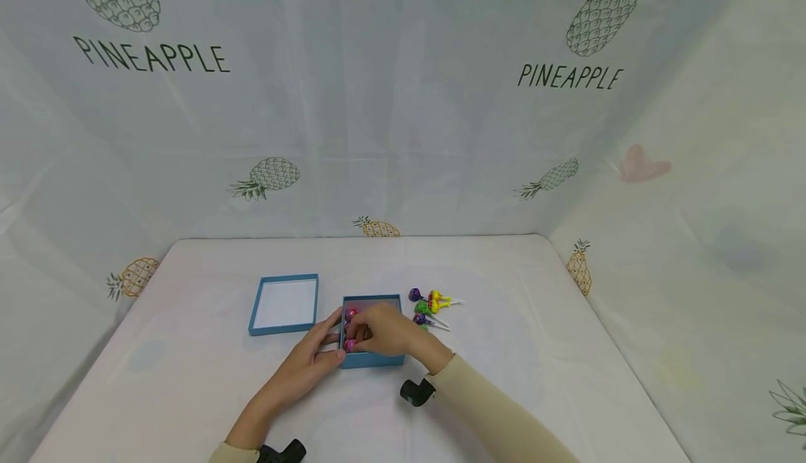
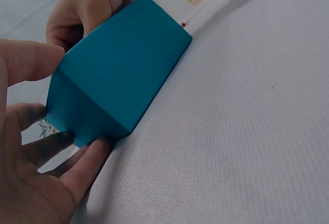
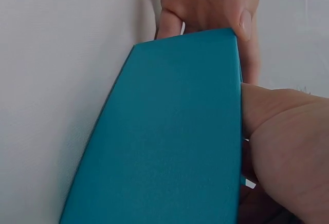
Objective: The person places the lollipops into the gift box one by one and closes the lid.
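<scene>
Head view with both wrist views. The left hand (image 1: 308,361) braces the near left corner of the blue box (image 1: 371,359): thumb on the left wall, fingers (image 2: 77,157) straight and flat against the outer wall near its base, pressing without curling round it. The right hand (image 1: 384,330) reaches over the open top, fingers bent down into the box among the wrapped lollipops (image 1: 350,315); whether they pinch one cannot be told, since the hand covers its own fingertips. In the right wrist view its thumb (image 3: 272,131) lies against the box wall.

The box rests on the white table (image 1: 504,274), directly under the right hand. Judged from this, the step in hand is placing or settling lollipops in the box while the left hand steadies it. The next move would call for freeing the right hand from the box and reaching to its right without tipping the box.

Counts: one box; inside it at least three pink or red lollipop heads show, the rest hidden. Just right of the grip lies a loose cluster of lollipops (image 1: 429,307), about five: two purple, two yellow, one green. To the left of the grip lies one lid (image 1: 285,303), white inside facing up, apart from the box.
</scene>
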### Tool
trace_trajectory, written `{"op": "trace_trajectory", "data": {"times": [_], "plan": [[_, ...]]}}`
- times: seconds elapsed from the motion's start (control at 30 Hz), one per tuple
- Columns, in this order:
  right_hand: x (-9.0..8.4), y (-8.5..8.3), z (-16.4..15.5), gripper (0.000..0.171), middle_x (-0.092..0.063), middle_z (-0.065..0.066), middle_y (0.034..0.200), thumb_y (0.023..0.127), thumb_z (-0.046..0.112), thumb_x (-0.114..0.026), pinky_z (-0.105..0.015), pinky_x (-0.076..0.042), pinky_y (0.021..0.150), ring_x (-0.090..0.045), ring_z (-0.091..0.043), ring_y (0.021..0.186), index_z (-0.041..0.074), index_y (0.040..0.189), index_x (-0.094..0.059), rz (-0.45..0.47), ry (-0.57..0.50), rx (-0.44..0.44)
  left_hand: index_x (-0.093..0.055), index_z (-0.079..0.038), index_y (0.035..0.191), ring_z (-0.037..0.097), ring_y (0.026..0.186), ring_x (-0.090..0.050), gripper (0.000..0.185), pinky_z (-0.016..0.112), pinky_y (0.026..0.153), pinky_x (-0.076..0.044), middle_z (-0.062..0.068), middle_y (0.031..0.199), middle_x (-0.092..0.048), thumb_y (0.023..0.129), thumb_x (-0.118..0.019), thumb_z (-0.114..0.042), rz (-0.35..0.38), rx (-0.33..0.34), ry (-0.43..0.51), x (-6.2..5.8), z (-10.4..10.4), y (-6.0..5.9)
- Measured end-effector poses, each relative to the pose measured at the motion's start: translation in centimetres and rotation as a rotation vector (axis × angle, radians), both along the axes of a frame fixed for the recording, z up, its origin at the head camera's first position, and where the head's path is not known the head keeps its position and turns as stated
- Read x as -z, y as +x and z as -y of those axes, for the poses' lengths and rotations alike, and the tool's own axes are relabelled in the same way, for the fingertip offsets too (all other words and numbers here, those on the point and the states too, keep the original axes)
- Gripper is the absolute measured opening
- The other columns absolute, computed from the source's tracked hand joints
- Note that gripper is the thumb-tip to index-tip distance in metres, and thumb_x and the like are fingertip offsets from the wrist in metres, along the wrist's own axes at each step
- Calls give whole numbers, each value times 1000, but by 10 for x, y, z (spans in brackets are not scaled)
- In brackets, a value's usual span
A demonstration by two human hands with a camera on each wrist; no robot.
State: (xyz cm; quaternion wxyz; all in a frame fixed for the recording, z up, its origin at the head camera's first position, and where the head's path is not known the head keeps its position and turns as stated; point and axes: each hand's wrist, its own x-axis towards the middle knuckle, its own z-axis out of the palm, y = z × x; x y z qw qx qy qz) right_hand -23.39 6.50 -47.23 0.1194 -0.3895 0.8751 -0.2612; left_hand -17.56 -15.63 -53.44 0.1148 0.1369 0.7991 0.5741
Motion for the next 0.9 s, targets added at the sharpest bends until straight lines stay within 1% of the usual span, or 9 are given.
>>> {"op": "trace_trajectory", "data": {"times": [0.23,0.47,0.63,0.77,0.9], "plan": [[1,-3,2,7,-71,7,85,95,13,-82,-11,-51,72,-60,3,73,10,100,-78,15,22,-5,-25,-29,170,38,147,-48,74,18,99,-49,13,169,-35,107,-64,-31,-9,7,12,-1,0,0],[4,-5,4,6,-71,9,83,94,11,-83,-10,-51,70,-59,4,71,12,98,-79,16,36,-13,-26,-31,170,38,147,-47,74,18,99,-49,12,169,-34,107,-64,-32,-7,5,12,-1,0,0],[4,-6,5,8,-72,6,83,92,9,-85,-10,-50,68,-58,4,70,11,97,-79,6,39,-22,-26,-31,170,38,147,-48,74,18,99,-49,12,169,-35,107,-64,-31,-9,10,9,0,0,-1],[4,-6,6,8,-74,3,86,92,9,-85,-10,-51,69,-59,4,71,9,99,-80,27,30,-26,-25,-30,170,38,147,-48,74,18,99,-50,13,169,-34,107,-64,-30,-10,14,15,1,0,-1],[4,-6,5,8,-74,4,86,92,11,-84,-10,-51,71,-60,4,71,10,98,-80,33,34,-26,-25,-30,170,38,147,-48,75,18,98,-51,13,169,-34,107,-65,-31,-7,20,21,1,0,0]]}}
